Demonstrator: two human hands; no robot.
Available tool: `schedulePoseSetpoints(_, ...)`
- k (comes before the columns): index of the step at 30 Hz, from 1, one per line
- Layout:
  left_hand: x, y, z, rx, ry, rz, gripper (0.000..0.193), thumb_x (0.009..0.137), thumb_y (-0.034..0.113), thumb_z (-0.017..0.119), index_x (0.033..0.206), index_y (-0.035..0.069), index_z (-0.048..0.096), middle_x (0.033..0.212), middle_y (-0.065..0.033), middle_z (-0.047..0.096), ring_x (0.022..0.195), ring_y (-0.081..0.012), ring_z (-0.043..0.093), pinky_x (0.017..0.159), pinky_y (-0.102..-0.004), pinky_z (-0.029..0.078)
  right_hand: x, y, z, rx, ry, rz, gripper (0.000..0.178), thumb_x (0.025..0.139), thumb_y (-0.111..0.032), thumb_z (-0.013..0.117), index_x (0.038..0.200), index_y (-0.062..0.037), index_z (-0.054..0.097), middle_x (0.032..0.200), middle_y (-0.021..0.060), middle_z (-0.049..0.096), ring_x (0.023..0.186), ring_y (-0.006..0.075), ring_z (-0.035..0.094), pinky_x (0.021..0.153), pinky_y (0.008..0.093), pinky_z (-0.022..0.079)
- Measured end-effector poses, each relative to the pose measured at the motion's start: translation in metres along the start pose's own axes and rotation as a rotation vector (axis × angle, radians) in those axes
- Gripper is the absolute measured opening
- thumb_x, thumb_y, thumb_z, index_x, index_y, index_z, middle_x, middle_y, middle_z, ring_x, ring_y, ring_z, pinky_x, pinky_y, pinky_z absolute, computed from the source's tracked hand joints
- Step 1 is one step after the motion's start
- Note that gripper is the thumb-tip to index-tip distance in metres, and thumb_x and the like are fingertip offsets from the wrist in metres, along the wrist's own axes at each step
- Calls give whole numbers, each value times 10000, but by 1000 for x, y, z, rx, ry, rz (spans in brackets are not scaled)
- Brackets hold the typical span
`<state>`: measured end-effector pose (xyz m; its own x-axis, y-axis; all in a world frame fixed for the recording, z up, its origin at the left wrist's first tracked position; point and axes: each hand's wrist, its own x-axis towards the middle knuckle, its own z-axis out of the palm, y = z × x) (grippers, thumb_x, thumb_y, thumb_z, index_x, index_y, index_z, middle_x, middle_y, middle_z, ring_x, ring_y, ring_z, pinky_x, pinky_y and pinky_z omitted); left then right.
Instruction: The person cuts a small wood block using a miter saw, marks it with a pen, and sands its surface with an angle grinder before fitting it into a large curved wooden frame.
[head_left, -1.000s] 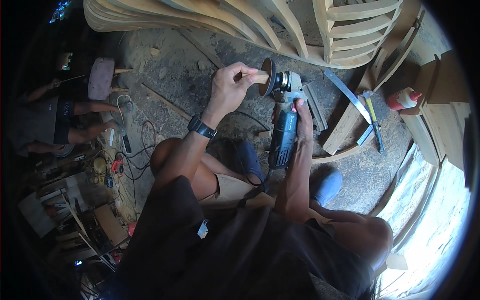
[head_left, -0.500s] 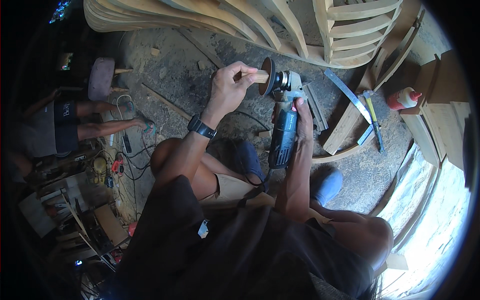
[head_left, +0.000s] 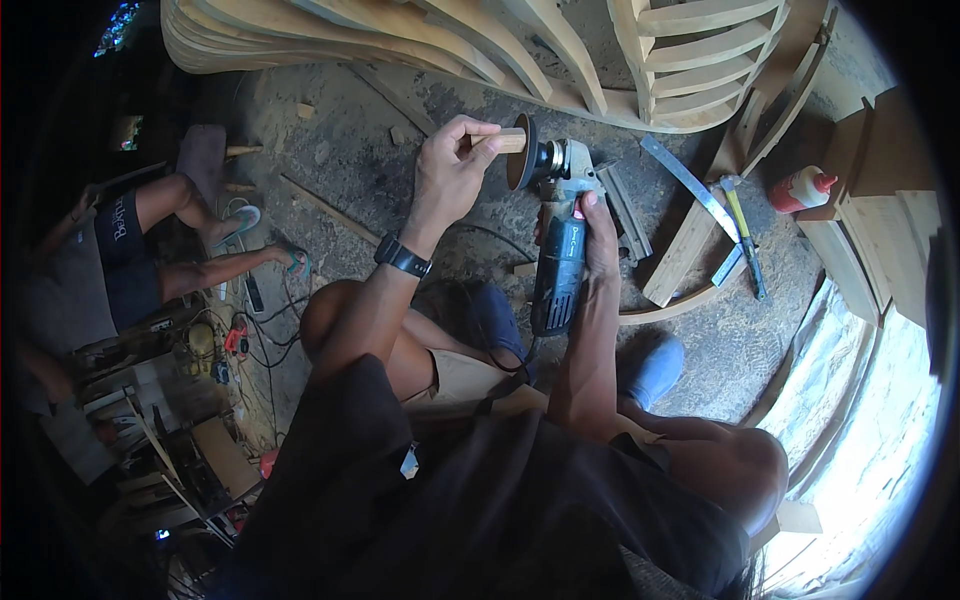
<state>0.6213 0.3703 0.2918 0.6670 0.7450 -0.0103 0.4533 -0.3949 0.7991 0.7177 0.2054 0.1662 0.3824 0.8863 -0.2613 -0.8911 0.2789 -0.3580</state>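
Note:
Between the thumb and fingers of my left hand (head_left: 452,165) is a small wooden block (head_left: 508,141). Its right end meets the face of a dark round sanding disc (head_left: 523,152). The disc is fitted to an angle grinder (head_left: 562,250) with a blue-black body and a grey metal head. My right hand (head_left: 598,235) is wrapped round the grinder's body, thumb up near the head, and holds it upright with the disc facing left. The fingers behind the body are mostly hidden.
A curved wooden frame with ribs (head_left: 560,95) spans the far side. To the right lie a metal square (head_left: 690,185), a hammer (head_left: 740,225), a plank (head_left: 682,262) and a red-and-white bottle (head_left: 803,189). Another person (head_left: 150,235) sits at left, near cords and a power strip (head_left: 254,294).
The block has tilted slightly and still meets the disc. Hands and grinder have shifted a little left in the picture. At left, the other person's leg has moved.

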Motion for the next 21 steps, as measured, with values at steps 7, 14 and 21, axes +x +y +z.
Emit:
schedulePoseSetpoints(7, 0, 3, -1, 57, -1, 31, 149, 947, 82, 680, 1063, -11, 687, 955, -55, 718, 841, -80, 636, 745, -239, 502, 0, -1, 0, -152, 16, -42, 670, 927, -605, 581, 1120, 36, 597, 830, 177, 685, 658, 258, 698, 596, 347, 584)
schedulePoseSetpoints(14, -4, 9, -1, 88, 13, 7, 150, 923, 105, 704, 1037, 9, 716, 900, -74, 732, 776, -96, 650, 691, -256, 506, 1, 3, 0, -129, 35, -23, 677, 923, -612, 584, 1122, 36, 594, 826, 176, 683, 653, 257, 693, 589, 345, 579)
schedulePoseSetpoints(21, -4, 9, 1, 47, 12, -24, 127, 892, 96, 721, 1000, 32, 740, 857, -99, 734, 736, -138, 668, 682, -294, 517, 2, 4, -6, -129, 16, -17, 679, 925, -609, 581, 1133, 37, 590, 813, 171, 683, 646, 254, 693, 573, 338, 576)
